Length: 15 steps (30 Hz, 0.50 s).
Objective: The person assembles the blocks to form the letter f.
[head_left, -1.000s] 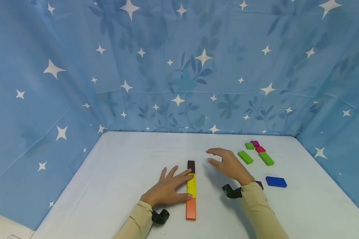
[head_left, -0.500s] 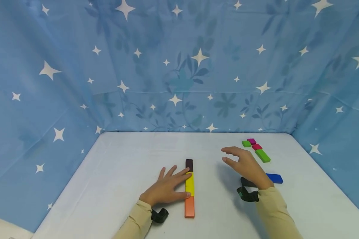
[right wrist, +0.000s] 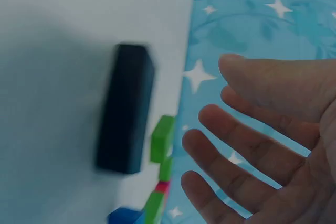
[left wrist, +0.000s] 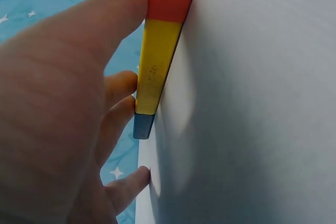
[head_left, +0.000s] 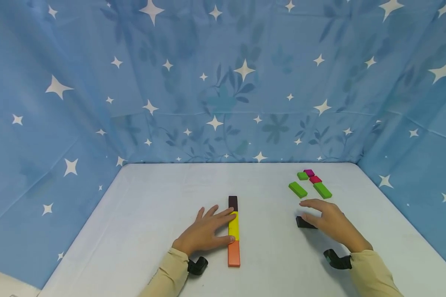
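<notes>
In the head view, three blocks lie end to end in a row: a short dark block [head_left: 233, 201], a yellow block [head_left: 233, 229] and an orange block [head_left: 234, 255]. My left hand [head_left: 200, 237] rests along the row's left side, fingers spread, with the thumb at the yellow-orange joint and fingertips on the yellow block. Over on the right, my right hand [head_left: 336, 225] hovers with fingers loosely extended and nothing in them. Below it lies a black block [head_left: 304, 224], partly covered by the hand; the right wrist view shows the fingers apart from this black block [right wrist: 126, 111].
Several small blocks lie toward the back right: a green block [head_left: 298, 189], another green block [head_left: 322, 190], a red block [head_left: 315, 179] and a purple block [head_left: 309, 173]. A blue block [right wrist: 125, 216], hidden behind my hand in the head view, shows in the right wrist view.
My right hand has moved right and toward me, from beside the row to over the black block. The left hand stays on the row. The head view has shifted slightly.
</notes>
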### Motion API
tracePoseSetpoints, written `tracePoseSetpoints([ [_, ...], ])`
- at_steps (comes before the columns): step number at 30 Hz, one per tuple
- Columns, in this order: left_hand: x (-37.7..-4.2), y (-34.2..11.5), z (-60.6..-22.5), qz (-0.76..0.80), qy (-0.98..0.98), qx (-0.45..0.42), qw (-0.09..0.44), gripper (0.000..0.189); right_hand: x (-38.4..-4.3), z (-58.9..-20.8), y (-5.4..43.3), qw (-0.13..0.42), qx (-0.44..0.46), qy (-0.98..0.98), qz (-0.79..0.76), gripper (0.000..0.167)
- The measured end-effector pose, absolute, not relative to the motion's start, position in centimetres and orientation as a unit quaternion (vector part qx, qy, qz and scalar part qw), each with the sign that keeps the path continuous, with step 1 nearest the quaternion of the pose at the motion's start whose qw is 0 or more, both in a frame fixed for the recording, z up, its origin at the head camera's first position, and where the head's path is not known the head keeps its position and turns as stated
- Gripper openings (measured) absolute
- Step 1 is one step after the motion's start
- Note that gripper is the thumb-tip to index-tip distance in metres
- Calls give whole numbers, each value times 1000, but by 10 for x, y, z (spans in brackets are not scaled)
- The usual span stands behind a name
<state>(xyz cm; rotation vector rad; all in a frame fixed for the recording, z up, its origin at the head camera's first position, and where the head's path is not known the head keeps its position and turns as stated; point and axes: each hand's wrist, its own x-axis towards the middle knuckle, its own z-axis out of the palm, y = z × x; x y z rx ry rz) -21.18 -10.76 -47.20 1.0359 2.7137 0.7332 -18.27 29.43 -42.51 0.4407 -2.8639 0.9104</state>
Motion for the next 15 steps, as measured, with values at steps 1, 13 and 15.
tracePoseSetpoints([
  [1, -212, -108, -472, 244, 904, 345, 71, 72, -181, -427, 297, 46, 145, -944, 293, 38],
  [13, -210, -104, -473, 224, 914, 332, 60, 75, -178, -446, 309, 7, 145, -959, 242, 39],
  [15, -210, -103, -473, 222, 915, 331, 58, 76, -178, -448, 309, 8, 143, -961, 238, 38],
])
